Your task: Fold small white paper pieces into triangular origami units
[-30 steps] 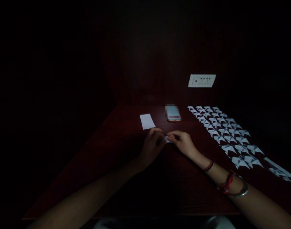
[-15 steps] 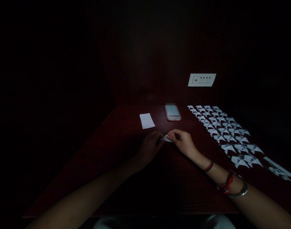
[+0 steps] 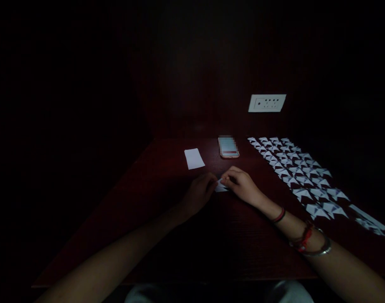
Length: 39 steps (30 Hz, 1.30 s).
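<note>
Between my two hands, over the middle of the dark red table (image 3: 142,185), is a small piece of folded white paper (image 3: 221,188). My left hand (image 3: 200,189) is in shadow and pinches the paper's left side with closed fingers. On the other side, my right hand (image 3: 239,184) grips the paper's upper right between thumb and fingers. The fingers cover much of the paper, so its full shape is hidden. Beyond my left hand lies a stack of blank white paper (image 3: 194,158).
A lit phone (image 3: 228,147) lies behind my right hand. Rows of several folded white paper shapes (image 3: 301,181) cover the table's right side, with white paper strips (image 3: 370,219) nearer the front. A socket plate (image 3: 267,103) is on the back wall. Surroundings are very dark.
The folded paper shows more of its lower part below my fingers now. Both hands have shifted only slightly and keep hold of it. The view has tilted a little.
</note>
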Tool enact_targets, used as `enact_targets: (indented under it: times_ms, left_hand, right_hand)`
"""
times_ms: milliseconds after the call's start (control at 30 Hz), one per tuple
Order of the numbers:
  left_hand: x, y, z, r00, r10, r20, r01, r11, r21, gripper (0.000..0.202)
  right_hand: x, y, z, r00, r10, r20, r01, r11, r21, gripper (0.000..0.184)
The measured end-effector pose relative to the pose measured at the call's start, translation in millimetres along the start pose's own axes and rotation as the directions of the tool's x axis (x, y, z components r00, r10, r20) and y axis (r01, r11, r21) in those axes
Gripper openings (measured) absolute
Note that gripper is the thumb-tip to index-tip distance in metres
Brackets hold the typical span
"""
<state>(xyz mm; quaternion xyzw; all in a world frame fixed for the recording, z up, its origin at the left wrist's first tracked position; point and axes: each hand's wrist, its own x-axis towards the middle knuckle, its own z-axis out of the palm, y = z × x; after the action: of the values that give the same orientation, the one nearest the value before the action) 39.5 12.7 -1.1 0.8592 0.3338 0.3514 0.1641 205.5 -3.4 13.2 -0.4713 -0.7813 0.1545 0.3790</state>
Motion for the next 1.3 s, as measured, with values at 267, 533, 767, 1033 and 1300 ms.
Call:
enact_targets:
  times_ms: [267, 533, 767, 1033, 1300]
  left_hand:
    - [3.2, 1.2, -1.8, 0.995, -0.071, 0.069, 0.079, 0.989, -0.122, 0.008]
    - [4.2, -4.5, 0.3, 0.994, -0.080, 0.074, 0.088, 0.990, -0.111, 0.009]
    - [5.0, -6.6, 1.7, 0.998, -0.016, 0.058, 0.021, 0.997, -0.076, 0.008]
    - [4.3, -4.2, 2.8, 1.000, 0.019, -0.012, -0.019, 1.000, -0.018, 0.006]
    - [5.4, -14.7, 6.5, 0.996, -0.050, 0.075, 0.047, 0.998, 0.034, 0.009]
  right_hand:
    - [-1.2, 0.2, 1.7, 0.997, -0.064, 0.032, 0.067, 0.991, -0.113, 0.013]
    - [0.0, 5.0, 0.1, 0.996, -0.048, 0.069, 0.051, 0.997, -0.052, 0.012]
    - [-2.9, 7.0, 3.6, 0.988, -0.077, 0.135, 0.094, 0.987, -0.129, 0.013]
    - [-2.2, 8.6, 4.4, 0.972, -0.056, 0.226, 0.093, 0.983, -0.158, 0.018]
    - [-5.1, 13.1, 8.9, 0.970, 0.054, 0.238, 0.044, 0.919, -0.391, 0.020]
